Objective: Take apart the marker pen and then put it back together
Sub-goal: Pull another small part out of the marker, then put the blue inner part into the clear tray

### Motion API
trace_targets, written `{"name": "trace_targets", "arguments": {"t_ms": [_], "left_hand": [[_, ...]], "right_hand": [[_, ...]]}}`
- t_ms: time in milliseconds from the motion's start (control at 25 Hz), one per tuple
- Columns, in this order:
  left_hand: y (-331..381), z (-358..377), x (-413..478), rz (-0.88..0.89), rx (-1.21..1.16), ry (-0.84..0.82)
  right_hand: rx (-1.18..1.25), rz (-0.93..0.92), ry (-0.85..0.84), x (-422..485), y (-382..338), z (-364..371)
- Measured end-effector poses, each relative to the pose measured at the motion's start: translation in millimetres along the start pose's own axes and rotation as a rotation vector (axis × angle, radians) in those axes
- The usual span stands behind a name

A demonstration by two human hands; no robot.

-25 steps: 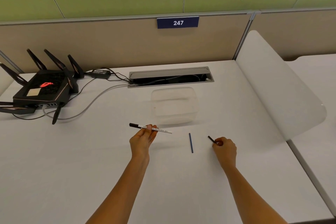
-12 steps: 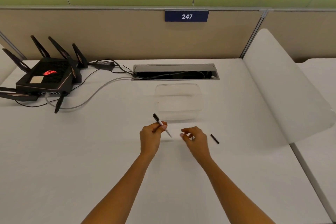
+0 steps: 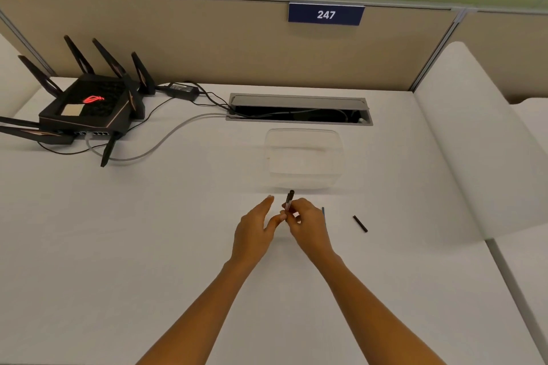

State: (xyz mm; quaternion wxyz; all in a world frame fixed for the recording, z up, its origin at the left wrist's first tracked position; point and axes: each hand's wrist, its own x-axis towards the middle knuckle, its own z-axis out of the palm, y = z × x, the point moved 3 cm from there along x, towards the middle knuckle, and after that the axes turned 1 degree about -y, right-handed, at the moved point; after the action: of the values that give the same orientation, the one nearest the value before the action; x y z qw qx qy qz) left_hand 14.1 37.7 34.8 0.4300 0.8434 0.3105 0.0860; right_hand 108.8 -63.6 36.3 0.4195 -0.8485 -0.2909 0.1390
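In the head view, the marker pen point(image 3: 289, 201) has passed across: half a second ago the left hand point(image 3: 254, 228) pinched it, and now the right hand point(image 3: 307, 224) has its fingers clamped on the barrel, black cap end pointing up and away, just before the clear container point(image 3: 305, 157). The left fingers have spread apart, empty. A thin blue refill point(image 3: 323, 211) peeks out beside the right hand, and a small black end piece point(image 3: 360, 223) lies on the surface point(image 3: 148, 231) further right. Reassembly probably comes next.
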Motion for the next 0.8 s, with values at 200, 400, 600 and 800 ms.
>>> {"name": "trace_targets", "arguments": {"t_ms": [200,400,600,800], "left_hand": [[-45.8,19.5,-13.7,0.113,0.590,-0.140],[-74.0,28.8,-24.8,0.076,0.690,-0.201],[-74.5,29.9,-24.4,0.099,0.723,-0.194],[-77.0,30.6,-24.9,0.101,0.728,-0.190]], "right_hand": [[-0.167,0.057,-0.108,-10.5,14.9,12.1],[-0.042,0.018,0.006,-6.7,5.4,1.9],[0.004,0.011,0.009,-6.2,-2.6,2.6],[0.001,0.041,0.021,-4.2,-2.1,-1.8]]}}
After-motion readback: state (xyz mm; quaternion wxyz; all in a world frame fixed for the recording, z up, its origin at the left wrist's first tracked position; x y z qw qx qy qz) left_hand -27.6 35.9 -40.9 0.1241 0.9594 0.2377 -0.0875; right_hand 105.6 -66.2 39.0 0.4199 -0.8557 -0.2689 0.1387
